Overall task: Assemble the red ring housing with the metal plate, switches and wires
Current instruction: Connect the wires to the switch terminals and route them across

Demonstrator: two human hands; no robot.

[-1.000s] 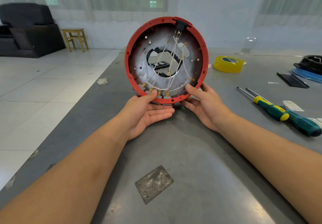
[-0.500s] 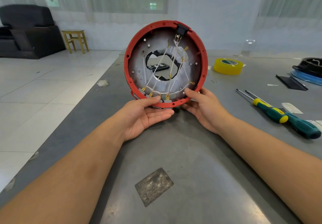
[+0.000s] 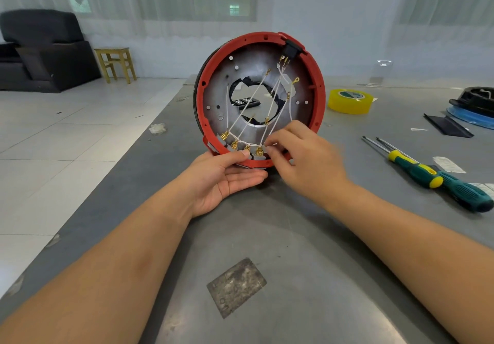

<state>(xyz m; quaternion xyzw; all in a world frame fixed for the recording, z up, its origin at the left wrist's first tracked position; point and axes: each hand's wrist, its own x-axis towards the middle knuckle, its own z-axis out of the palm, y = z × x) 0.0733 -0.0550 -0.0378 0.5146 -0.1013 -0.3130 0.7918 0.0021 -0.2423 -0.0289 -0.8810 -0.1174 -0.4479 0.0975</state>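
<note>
Sofa [image 3: 40,49] and stool [image 3: 115,63] are seen at the upper left of the frame, on the tiled floor. At centre, the red ring [image 3: 260,97] is held on edge over the grey table [image 3: 307,236], its open side toward the camera. Its lower rim is cradled by the left hand [image 3: 227,178], palm up, fingers loosely spread, thumb pressed by the grey switches [image 3: 242,147]. White wires [image 3: 250,103] cross the metal plate [image 3: 216,95]. A wire near the lower rim is pinched by the blurred right hand [image 3: 304,159]. At right, yellow tape [image 3: 350,101] and screwdrivers [image 3: 438,175] are laid on the table.
</note>
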